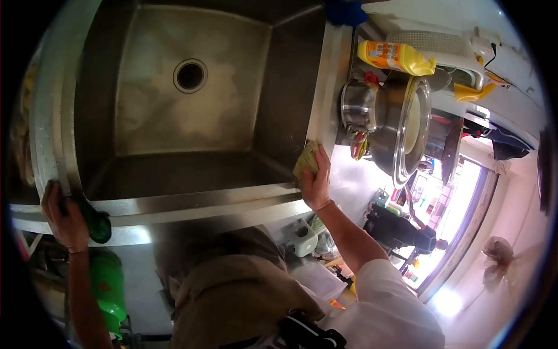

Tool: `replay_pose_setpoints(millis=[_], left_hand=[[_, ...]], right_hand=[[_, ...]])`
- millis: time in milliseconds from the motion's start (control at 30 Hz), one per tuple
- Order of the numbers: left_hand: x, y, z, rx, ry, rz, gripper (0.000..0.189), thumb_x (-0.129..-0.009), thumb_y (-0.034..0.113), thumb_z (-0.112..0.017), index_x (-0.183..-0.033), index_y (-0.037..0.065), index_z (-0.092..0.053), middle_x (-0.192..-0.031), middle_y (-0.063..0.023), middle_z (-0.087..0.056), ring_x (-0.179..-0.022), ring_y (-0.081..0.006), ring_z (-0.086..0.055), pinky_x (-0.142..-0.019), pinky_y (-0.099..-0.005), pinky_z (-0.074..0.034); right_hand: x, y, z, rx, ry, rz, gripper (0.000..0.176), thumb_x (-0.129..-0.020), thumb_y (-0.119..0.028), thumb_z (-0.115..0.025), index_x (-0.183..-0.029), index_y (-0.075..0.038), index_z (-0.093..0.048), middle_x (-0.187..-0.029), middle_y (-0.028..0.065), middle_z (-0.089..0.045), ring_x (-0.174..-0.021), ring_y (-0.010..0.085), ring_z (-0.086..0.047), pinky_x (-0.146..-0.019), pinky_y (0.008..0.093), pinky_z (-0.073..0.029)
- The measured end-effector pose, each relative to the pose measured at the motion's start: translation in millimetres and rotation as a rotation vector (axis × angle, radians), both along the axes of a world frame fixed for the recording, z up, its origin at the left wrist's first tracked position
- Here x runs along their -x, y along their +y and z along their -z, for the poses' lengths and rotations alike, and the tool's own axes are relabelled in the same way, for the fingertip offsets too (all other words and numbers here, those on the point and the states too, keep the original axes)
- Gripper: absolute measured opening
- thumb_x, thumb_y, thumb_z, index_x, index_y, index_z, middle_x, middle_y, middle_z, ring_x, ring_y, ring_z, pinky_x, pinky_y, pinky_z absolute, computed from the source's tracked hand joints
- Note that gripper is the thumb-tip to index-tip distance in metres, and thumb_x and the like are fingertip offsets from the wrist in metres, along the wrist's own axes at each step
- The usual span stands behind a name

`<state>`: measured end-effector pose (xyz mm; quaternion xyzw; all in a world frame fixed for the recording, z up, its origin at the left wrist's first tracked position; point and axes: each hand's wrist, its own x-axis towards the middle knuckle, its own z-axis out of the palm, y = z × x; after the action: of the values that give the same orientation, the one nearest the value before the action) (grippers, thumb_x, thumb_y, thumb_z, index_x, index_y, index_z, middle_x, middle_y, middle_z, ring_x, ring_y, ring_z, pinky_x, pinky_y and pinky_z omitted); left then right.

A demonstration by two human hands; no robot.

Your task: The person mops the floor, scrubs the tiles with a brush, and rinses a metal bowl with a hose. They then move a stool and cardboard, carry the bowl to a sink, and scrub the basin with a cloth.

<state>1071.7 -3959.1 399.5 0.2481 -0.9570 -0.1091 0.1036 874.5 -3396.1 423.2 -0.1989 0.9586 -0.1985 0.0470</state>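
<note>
A steel sink [200, 202] with a round drain [190, 76] lies in front of me. My left hand [63, 224] is at its near left corner, fingers bent over the rim and closed on a dark green scouring pad [97, 221], part of which shows beside the thumb. My right hand [315, 181] rests at the near right corner. It presses a crumpled yellow-green cloth [306, 158] against the rim, fingers closed round its side. The underside of the cloth is hidden.
Right of the sink stand a steel pot [359, 104], a large steel basin [401, 166] and a yellow bottle [381, 55] on its side. A blue cloth [347, 11] lies at the far right corner. A green gas cylinder [107, 285] stands below my left arm.
</note>
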Motion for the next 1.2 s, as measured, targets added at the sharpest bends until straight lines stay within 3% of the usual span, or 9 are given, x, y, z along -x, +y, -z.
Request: replay_pose_setpoints(millis=[167,300,433,467,733,867,900,1033,1200], left_hand=[[6,3,-3,0.009,0.037,0.047,0.039,-0.083,0.008,-0.052,-0.122,0.004,-0.056,-0.126,-0.018,-0.053,-0.118,-0.0365,-0.048,-0.101,-0.0451,-0.037],[14,9,-12,-0.023,0.085,0.093,0.039,-0.081,0.013,-0.053,-0.119,0.004,-0.056,-0.122,-0.0198,-0.054,-0.113,-0.0389,-0.049,-0.098,-0.0464,-0.039],[20,17,-22,-0.046,0.115,0.046,0.036,-0.08,0.013,-0.052,-0.115,0.004,-0.056,-0.121,-0.0195,-0.054,-0.11,-0.0392,-0.05,-0.094,-0.0468,-0.041],[20,17,-22,-0.065,0.14,0.043,0.036,-0.08,0.012,-0.052,-0.114,0.004,-0.056,-0.121,-0.0191,-0.055,-0.109,-0.039,-0.051,-0.094,-0.0465,-0.041],[18,8,-23,-0.061,0.265,0.025,0.035,-0.078,0.009,-0.049,-0.112,0.001,-0.054,-0.116,-0.0197,-0.055,-0.104,-0.039,-0.053,-0.091,-0.0458,-0.041],[14,10,-25,-0.131,0.301,-0.004,0.034,-0.079,0.01,-0.047,-0.11,-0.001,-0.054,-0.115,-0.021,-0.055,-0.103,-0.04,-0.053,-0.092,-0.0458,-0.04],[13,10,-24,-0.136,0.295,-0.006,0.033,-0.079,0.011,-0.047,-0.11,-0.001,-0.054,-0.115,-0.0212,-0.055,-0.104,-0.0401,-0.053,-0.092,-0.0457,-0.04],[14,13,-28,-0.181,0.258,-0.053,0.033,-0.084,0.016,-0.046,-0.11,-0.003,-0.054,-0.116,-0.0226,-0.054,-0.106,-0.0413,-0.052,-0.093,-0.0466,-0.04],[15,11,-24,-0.142,0.249,-0.051,0.038,-0.089,0.026,-0.044,-0.111,-0.003,-0.054,-0.116,-0.0241,-0.056,-0.105,-0.0429,-0.053,-0.093,-0.05,-0.04]], right_hand=[[-46,-19,7,0.031,0.043,0.172,0.049,-0.09,-0.002,-0.044,-0.137,0.005,-0.03,-0.139,0.0262,-0.034,-0.127,0.0404,-0.036,-0.109,0.0436,-0.027],[-66,-83,9,0.118,-0.043,0.374,0.055,-0.086,0.002,-0.049,-0.137,0.003,-0.029,-0.142,0.0266,-0.029,-0.131,0.0423,-0.031,-0.11,0.0457,-0.026],[-84,-179,9,0.149,-0.031,0.233,0.057,-0.087,-0.001,-0.05,-0.138,0.006,-0.026,-0.141,0.0291,-0.028,-0.131,0.0442,-0.029,-0.11,0.0474,-0.027],[-89,-205,10,0.183,-0.025,0.195,0.053,-0.088,-0.002,-0.049,-0.136,0.008,-0.028,-0.136,0.0306,-0.033,-0.124,0.0462,-0.035,-0.106,0.0487,-0.029],[-116,-378,6,0.421,-0.16,-0.285,0.057,-0.078,0.001,-0.055,-0.132,0.004,-0.037,-0.136,0.0301,-0.035,-0.124,0.0478,-0.035,-0.105,0.0497,-0.031],[-116,-409,12,0.572,-0.215,-0.425,0.052,-0.076,-0.001,-0.054,-0.127,0.002,-0.045,-0.133,0.0292,-0.04,-0.123,0.0476,-0.038,-0.105,0.0514,-0.032],[-114,-405,8,0.574,-0.078,-0.448,0.044,-0.076,-0.001,-0.06,-0.119,0.003,-0.054,-0.131,0.0244,-0.045,-0.121,0.0424,-0.045,-0.101,0.0453,-0.04],[-89,-420,-9,0.549,0.024,-0.803,0.035,-0.078,-0.01,-0.058,-0.11,0.003,-0.059,-0.122,0.02,-0.053,-0.117,0.0373,-0.05,-0.098,0.044,-0.043],[2,-488,25,0.644,0.117,-0.618,0.034,-0.081,-0.008,-0.055,-0.112,0.004,-0.055,-0.123,0.0213,-0.051,-0.118,0.0376,-0.047,-0.099,0.0462,-0.04]])
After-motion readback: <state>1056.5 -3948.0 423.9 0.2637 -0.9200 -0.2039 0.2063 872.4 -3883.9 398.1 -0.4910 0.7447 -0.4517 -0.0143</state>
